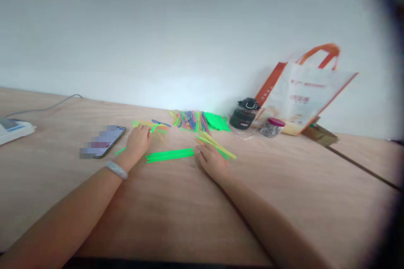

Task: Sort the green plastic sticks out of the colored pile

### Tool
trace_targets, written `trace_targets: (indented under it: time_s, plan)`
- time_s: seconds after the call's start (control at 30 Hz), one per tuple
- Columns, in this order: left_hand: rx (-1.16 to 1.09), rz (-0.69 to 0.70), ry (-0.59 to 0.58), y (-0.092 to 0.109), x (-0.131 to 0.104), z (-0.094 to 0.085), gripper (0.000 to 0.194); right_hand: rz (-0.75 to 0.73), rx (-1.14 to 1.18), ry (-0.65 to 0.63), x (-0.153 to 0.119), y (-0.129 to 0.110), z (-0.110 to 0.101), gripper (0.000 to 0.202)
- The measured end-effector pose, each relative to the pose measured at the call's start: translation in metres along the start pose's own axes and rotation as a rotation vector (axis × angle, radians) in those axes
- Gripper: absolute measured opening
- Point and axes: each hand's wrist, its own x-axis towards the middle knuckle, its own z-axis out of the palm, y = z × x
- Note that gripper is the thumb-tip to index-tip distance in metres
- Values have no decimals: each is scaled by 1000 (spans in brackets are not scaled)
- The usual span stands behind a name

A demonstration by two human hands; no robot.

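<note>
Several long bright green plastic sticks (pixel 170 155) lie side by side on the table between my hands. My right hand (pixel 212 160) is closed over their right end, and green shows again past its far side. Yellow strips (pixel 217 145) fan out just behind these fingers. My left hand (pixel 139 139) has its fingers curled together, with a thin green piece (pixel 154 127) sticking out at the fingertips. Close behind it lie a blue propeller-shaped blade (pixel 161 123) and some yellow pieces (pixel 136 124). The fingertips of both hands are partly hidden and slightly blurred.
Against the wall lies a row of multicoloured blades (pixel 191 120) beside a green pile (pixel 217 121). Right of these stand a dark bottle (pixel 242 117), a jar with a pink lid (pixel 273 127) and a carrier bag (pixel 299 96). A phone (pixel 105 141) lies left; a white device (pixel 15 131) is farther left.
</note>
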Motion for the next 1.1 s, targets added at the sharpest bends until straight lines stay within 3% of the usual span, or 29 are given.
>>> trace_targets:
  time_s: [0.13, 0.23, 0.3, 0.43, 0.63, 0.87, 1.0, 1.1]
  plan:
    - [-175, 227, 20, 26, -11, -9, 19, 142, 362, 78, 7, -4, 1, 36]
    - [-285, 428, -27, 49, -25, -12, 18, 255, 679, -12, 10, -11, 3, 46]
    - [-312, 487, -70, 62, -33, -14, 18, 271, 812, -109, 10, -17, 4, 43]
    - [-301, 494, -112, 74, -42, -15, 15, 283, 928, -220, 7, -31, 4, 31]
    - [-338, 491, -125, 78, -45, -14, 15, 238, 884, -211, 4, -49, 4, 23]
    - [-365, 471, -162, 81, -47, -13, 19, 289, 864, -189, 2, -58, 1, 25]
    - [-392, 422, -177, 80, -45, -15, 22, 304, 831, -169, 7, -49, 1, 29]
    - [-449, 333, -214, 75, -43, -16, 24, 365, 727, -18, 14, -28, -4, 37]
